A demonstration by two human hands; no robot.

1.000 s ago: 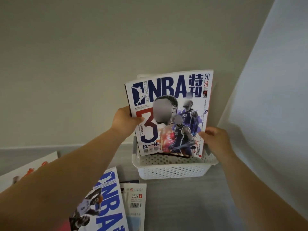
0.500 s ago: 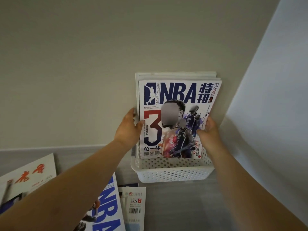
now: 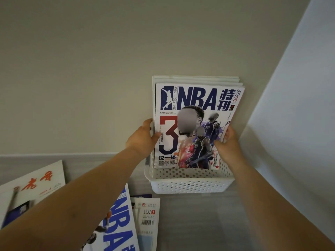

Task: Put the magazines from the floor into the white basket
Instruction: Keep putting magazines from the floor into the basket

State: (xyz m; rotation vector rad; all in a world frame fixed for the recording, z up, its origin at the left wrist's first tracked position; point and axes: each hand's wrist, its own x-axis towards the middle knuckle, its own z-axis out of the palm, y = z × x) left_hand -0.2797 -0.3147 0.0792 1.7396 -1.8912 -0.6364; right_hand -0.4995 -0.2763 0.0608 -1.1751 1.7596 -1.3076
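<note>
the nba magazine (image 3: 195, 127) stands upright in the white basket (image 3: 190, 183), cover facing the person and lower edge below the basket's near rim; whether it rests on the bottom i cannot tell. the left hand (image 3: 143, 140) pinches its left edge, thumb on the cover and fingers tucked behind. the right hand (image 3: 228, 142) curls round the right edge the same way. gripping both sides probably keeps the limp pages from bowing while they are squared against the other magazines (image 3: 195, 78) at the back of the basket, which stand against the wall (image 3: 90, 69) behind it.

in front of the cover the basket has open room up to its near rim, likely enough for more copies. a pale panel (image 3: 290, 124) stands close to the basket's right, so the right hand has little room there; the basket's left is free. on the floor (image 3: 199, 214) to the front-left of the basket lie a second nba issue (image 3: 117, 223), a magazine marked 2021 (image 3: 146, 214) and, farther left, a red-lettered magazine (image 3: 32, 187), so the task looks partly done.
</note>
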